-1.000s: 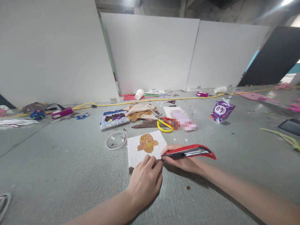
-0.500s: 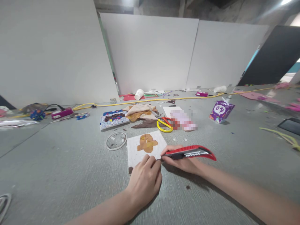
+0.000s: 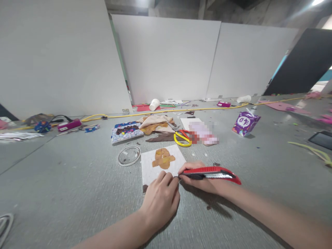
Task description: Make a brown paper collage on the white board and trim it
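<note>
A flat white square sheet (image 3: 148, 173), maybe card or felt, lies in the middle of the frame, a little low, on the rough grey surface (image 3: 77, 193). The left hand (image 3: 161, 195) sits on its lower edge with the fingers bent down. I can't tell if those fingers pinch something or just press. The right hand (image 3: 199, 184) is wrapped around a long red and black plastic cutter (image 3: 212, 170), right at the sheet's lower right corner. The cutter's end by the fingertips is hidden. The two hands are very close, and I can't see if they touch.

Some of the work looks done. A tan cloth shape (image 3: 163, 159), round with a bar across it, is on the upper part of the sheet. A small dark brown patch (image 3: 145, 188) shows at the lower left corner. The bottom edge seems to be the part in hand now, but the left hand hides most of it. Lots of white has no cloth on it, so there may be more left to do.

Just above the sheet lie scissors with yellow and red handles (image 3: 183, 145) and a crumpled pile of cream and tan cloth (image 3: 157, 121).
</note>
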Demonstrator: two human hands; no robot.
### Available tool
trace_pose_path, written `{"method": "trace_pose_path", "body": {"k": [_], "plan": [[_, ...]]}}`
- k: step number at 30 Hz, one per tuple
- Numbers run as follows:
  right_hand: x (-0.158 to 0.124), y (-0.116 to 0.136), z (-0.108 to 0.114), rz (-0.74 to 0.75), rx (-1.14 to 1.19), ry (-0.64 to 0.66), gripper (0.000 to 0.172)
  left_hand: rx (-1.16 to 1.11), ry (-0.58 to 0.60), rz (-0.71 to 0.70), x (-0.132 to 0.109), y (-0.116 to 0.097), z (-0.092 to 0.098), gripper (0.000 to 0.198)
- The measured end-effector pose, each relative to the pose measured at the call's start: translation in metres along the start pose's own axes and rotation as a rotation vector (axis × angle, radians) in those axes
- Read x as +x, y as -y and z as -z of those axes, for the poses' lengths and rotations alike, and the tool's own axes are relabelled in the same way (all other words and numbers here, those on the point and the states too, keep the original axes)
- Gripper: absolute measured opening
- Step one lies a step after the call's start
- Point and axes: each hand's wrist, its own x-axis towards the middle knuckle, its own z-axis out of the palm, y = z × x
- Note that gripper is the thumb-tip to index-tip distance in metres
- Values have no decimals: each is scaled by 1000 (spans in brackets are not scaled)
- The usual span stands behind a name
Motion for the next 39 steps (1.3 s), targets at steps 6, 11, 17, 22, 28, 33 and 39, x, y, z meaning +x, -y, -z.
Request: {"method": "trace_pose_path", "body": {"k": [6, 11, 17, 22, 28, 33, 39], "plan": [[0, 5, 5, 54, -10, -46, 12, -2, 6, 3, 1, 0, 2, 18], [0, 1, 4, 36, -48, -24, 12, 0, 1, -1, 1, 0, 0, 16], [0, -4, 0, 12, -53, -35, 10, 3, 7, 6, 1, 0, 1, 16], [1, -4, -9, 44, -41, -87, 7, 5, 7, 9, 1, -1, 2, 16], [-1, -1, -2, 9, -31, -48, 8, 0, 8, 6, 0, -2, 3, 17], [-3, -2, 5, 78, -32, -39, 10, -10, 12, 7, 0, -2, 3, 17], [-2, -6, -6, 5, -64, -46, 7, -5, 17, 9, 2, -2, 2, 17]]}}
